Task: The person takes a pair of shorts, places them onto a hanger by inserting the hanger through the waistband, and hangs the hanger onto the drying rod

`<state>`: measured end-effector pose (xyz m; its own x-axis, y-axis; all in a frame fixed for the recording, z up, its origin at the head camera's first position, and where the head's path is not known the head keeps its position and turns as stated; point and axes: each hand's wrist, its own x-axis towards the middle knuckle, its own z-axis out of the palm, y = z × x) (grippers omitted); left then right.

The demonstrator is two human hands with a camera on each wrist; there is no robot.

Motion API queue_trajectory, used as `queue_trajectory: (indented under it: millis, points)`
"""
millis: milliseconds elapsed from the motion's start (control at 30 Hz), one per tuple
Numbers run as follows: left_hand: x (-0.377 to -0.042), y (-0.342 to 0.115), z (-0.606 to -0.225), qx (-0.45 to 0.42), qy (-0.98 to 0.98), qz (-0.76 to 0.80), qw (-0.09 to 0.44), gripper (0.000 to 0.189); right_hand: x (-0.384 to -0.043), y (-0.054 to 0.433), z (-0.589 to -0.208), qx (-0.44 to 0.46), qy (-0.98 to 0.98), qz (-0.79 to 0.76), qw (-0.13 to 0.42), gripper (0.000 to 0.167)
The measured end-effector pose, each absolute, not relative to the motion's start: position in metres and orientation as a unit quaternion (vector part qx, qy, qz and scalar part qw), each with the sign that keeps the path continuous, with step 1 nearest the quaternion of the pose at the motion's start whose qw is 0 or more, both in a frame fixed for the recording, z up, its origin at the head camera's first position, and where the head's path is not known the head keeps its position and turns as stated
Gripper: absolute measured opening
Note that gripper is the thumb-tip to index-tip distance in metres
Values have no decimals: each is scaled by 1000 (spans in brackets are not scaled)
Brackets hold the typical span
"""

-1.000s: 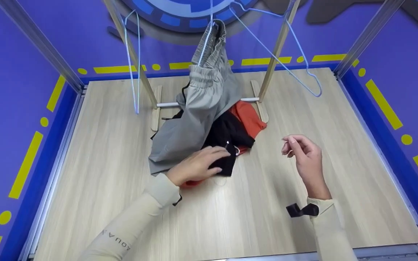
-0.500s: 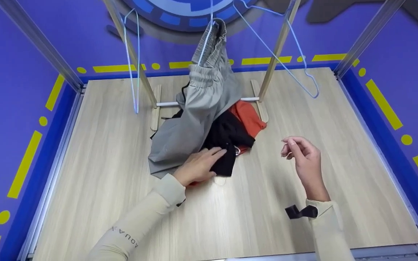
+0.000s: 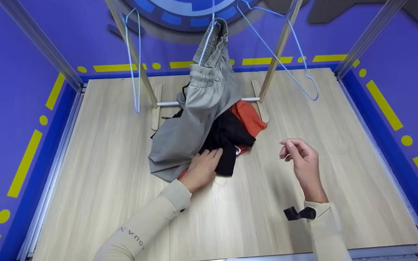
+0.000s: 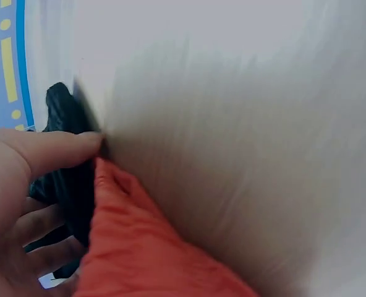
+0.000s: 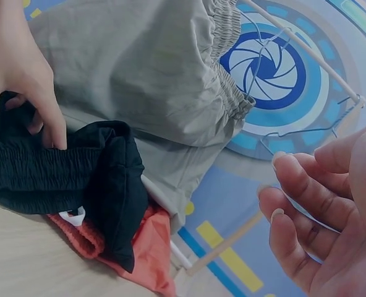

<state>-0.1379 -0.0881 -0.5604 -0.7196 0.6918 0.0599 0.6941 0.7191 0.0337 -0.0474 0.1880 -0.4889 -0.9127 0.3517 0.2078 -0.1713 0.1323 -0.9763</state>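
Note:
Grey elastic-waist trousers (image 3: pixel 194 119) hang from a light blue wire hanger (image 3: pixel 209 40), their lower part lying on the wooden board. Partly under them lies a black elastic-waist garment (image 3: pixel 227 159), with an orange-red garment (image 3: pixel 249 116) beneath it. My left hand (image 3: pixel 201 170) grips the edge of the black garment. Its fingers bend over the cloth in the right wrist view, while the thumb (image 4: pixel 78 148) lies against it in the left wrist view. My right hand (image 3: pixel 305 159) hovers right of the pile, fingers loosely curled, holding nothing.
A wooden rack (image 3: pixel 279 50) with a white lower bar (image 3: pixel 168 104) stands behind the clothes. Two bare wire hangers hang beside the trousers, one on the left (image 3: pixel 136 61), one on the right (image 3: pixel 278 58). Blue walls (image 3: pixel 394 108) enclose the board.
My left hand has drawn back slightly toward the left and lower along the black garment, its fingers bending onto the edge. The right hand has sunk a little. The grey trousers hang nearly unchanged.

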Motion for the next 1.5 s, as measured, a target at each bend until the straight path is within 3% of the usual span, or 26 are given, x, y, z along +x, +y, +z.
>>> queue_trajectory:
  millis: [267,700,1133,1500]
  points:
    - [-137,-93,-569,-363,-922,-111,72,44,-46,184,-490,-68,-724,659,190,28]
    - [-150,-101,-527,-281,-904,-321,-12,27,-47,181,-494,-70,-730,655,182,27]
    - [-152,-100,-461,-309,-850,-420,82,23,-48,177,-487,-66,-739,650,165,25]
    - [-139,-91,-424,-357,-818,-434,123,22,-43,163,-470,-22,-759,637,135,17]
